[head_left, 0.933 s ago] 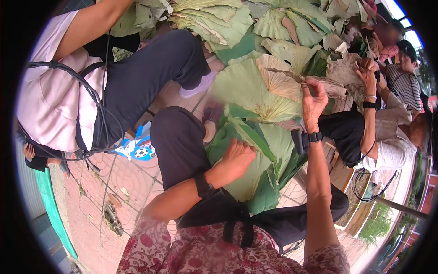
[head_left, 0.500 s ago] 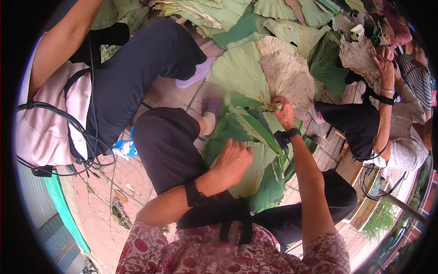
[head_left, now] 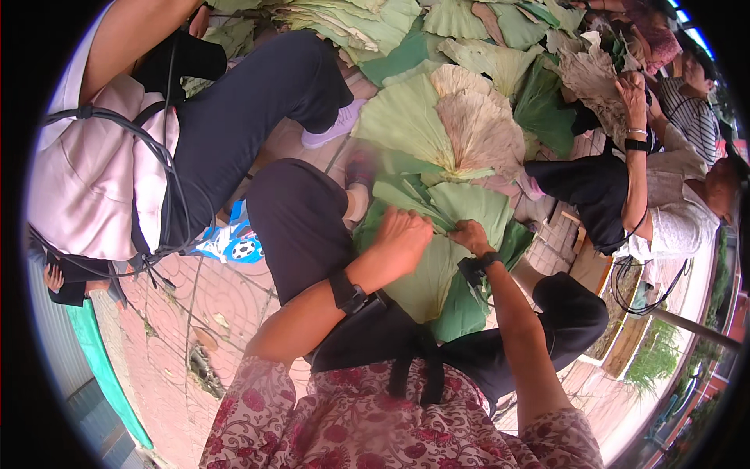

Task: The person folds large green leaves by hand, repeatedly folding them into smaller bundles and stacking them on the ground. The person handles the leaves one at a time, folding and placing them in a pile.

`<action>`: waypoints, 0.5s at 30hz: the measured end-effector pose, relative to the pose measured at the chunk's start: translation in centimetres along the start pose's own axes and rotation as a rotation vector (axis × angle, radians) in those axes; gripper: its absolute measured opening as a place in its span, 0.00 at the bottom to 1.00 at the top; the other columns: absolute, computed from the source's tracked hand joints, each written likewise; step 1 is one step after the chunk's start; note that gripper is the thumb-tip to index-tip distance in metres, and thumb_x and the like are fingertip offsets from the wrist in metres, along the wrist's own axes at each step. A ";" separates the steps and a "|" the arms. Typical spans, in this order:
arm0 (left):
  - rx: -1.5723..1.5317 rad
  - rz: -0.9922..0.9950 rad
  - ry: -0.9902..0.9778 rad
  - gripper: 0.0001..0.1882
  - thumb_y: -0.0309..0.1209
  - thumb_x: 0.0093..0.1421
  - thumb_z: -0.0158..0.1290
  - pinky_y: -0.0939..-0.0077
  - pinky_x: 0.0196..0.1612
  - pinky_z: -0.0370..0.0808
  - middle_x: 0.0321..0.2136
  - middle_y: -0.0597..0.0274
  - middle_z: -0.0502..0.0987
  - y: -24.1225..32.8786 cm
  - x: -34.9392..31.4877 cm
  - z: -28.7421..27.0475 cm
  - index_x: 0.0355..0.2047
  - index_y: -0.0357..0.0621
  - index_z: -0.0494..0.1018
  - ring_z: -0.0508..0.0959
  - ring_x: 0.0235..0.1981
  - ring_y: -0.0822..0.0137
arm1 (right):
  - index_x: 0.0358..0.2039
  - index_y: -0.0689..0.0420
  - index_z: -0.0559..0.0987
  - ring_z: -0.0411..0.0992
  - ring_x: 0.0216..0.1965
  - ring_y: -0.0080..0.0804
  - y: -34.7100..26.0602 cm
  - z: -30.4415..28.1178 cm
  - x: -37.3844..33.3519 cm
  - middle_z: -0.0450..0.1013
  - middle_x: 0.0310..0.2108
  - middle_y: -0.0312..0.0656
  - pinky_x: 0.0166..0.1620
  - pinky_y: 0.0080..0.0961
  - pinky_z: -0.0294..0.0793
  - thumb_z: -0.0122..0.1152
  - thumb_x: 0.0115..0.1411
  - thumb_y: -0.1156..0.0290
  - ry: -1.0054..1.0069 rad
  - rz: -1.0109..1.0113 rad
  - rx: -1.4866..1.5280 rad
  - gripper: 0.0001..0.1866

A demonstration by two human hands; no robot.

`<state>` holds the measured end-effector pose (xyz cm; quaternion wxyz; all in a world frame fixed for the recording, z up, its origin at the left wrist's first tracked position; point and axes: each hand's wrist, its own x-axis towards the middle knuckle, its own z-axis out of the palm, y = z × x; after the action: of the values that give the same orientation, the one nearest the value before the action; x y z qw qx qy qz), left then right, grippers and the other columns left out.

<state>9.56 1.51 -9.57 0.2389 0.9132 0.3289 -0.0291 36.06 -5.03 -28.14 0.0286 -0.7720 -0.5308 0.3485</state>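
Both my hands meet over large green lotus leaves between my knees. My left hand [head_left: 404,236] is closed, its fingers curled at the edge of a folded green lotus leaf [head_left: 475,205]. Just to its right, my right hand [head_left: 471,237] pinches the same leaf near its narrow lower end. Beneath them a broad pale green lotus leaf [head_left: 422,285] hangs down toward my lap. Beyond the hands lies a fan of leaves, with a dried tan lotus leaf [head_left: 480,133] on top of a light green leaf [head_left: 402,121]. My fingertips are partly hidden.
More leaves [head_left: 359,27] lie heaped at the far side. A person in dark trousers [head_left: 250,109] sits close at my left, with black cables [head_left: 144,133] at the waist. At right, another person's hand [head_left: 633,94] holds a dried leaf [head_left: 590,74]. A blue bag [head_left: 234,242] lies on the paving.
My right hand has come down from the dried tan leaf to beside my left hand, and a green leaf is now between them. My left hand has moved slightly farther away from me.
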 end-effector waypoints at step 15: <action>-0.060 0.241 -0.537 0.27 0.35 0.56 0.62 0.51 0.53 0.72 0.46 0.48 0.78 -0.4 -1.2 6.5 0.56 0.45 0.72 0.77 0.51 0.46 | 0.40 0.57 0.83 0.77 0.42 0.54 -5.1 -1.0 -15.2 0.79 0.37 0.52 0.46 0.47 0.76 0.62 0.57 0.66 -0.043 -0.522 -0.134 0.12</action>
<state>9.02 -1.91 -15.27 0.3458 0.8979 0.1438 -0.2313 29.61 -15.27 -17.61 0.0553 -0.6016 -0.7343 0.3096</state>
